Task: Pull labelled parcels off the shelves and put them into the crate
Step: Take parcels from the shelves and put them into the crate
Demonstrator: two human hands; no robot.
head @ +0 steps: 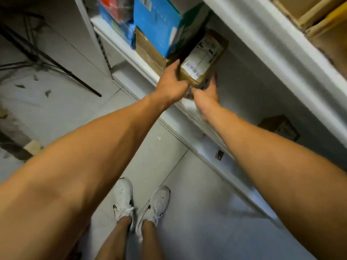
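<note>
Brown labelled parcel [203, 59], beside a blue box [156, 25] on the shelf [129, 51], is gripped by both hands' fingers [175, 65].

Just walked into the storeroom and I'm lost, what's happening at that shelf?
A person is taking a brown parcel with a white printed label off a white metal shelf. Both bare hands are on it: the left hand holds its left side, the right hand its lower right end. The parcel is tilted at the shelf's front edge, beside a blue box stacked on a brown cardboard box. No crate is in view.
</note>
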